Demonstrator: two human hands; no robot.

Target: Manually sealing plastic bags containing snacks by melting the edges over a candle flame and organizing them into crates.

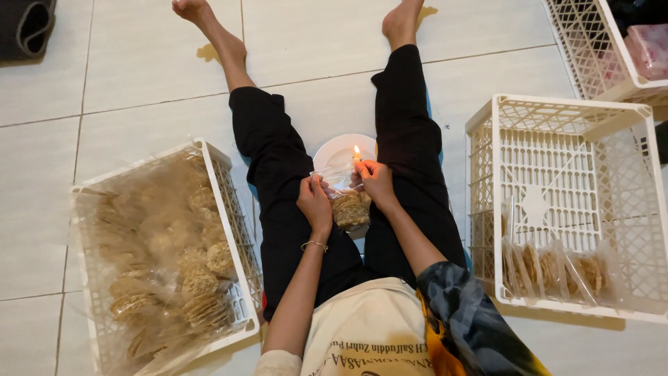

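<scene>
Both hands, left (pixel 314 203) & right (pixel 376 182), pinch cracker bag (pixel 348 202) top by flame (pixel 357 150)

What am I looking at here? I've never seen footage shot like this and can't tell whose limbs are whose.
The one picture comes from a camera on a person's head, looking down. The person sits on a pale tiled floor, legs in black trousers stretched forward. Their left hand and right hand together hold a small clear plastic bag of round brown crackers up by a little lit candle flame above a round white plate. At their left stands a white plastic crate lined with clear plastic and full of loose crackers. At their right, a white lattice crate holds a row of filled bags.
</scene>
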